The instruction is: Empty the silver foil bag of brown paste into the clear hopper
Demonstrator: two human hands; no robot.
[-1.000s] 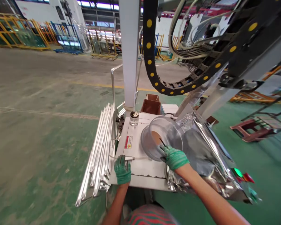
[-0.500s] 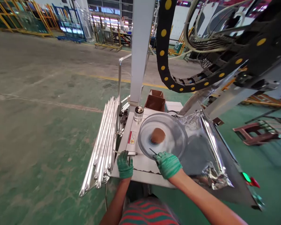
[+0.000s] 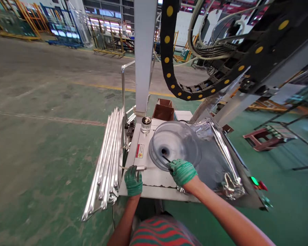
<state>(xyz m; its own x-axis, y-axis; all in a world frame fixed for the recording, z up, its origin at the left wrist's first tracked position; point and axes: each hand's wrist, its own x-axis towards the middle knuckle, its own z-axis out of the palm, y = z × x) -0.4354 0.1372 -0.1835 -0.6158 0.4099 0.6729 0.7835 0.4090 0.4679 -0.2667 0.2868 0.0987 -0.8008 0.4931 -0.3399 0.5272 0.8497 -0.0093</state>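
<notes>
My right hand [image 3: 182, 172], in a green glove, is closed around a thin dark rod [image 3: 166, 159]. The rod's tip points over the front of a clear round plastic basin [image 3: 152, 155]. Inside the basin a pale grey surface surrounds a small dark round hole [image 3: 164, 151]. My left hand [image 3: 133, 181], also green-gloved, lies at the front left of the white worktop [image 3: 156, 179]. Its fingertips are against a small metal block [image 3: 141, 167] with a thin pale strip at its left, and the thumb stands apart from the fingers.
Long shiny metal bars [image 3: 105, 160] are stacked left of the worktop. A lidded glass jar [image 3: 146, 125] stands behind the basin's left side, before a brown box [image 3: 163, 110]. Silver foil [image 3: 224, 147] lies to the right. A black cable chain [image 3: 184, 92] hangs overhead; a stool [image 3: 263, 138] stands right.
The brown round patch inside the basin is gone from sight, and a dark hole shows there. The camera view has shifted slightly right. Both hands keep nearly the same places.
</notes>
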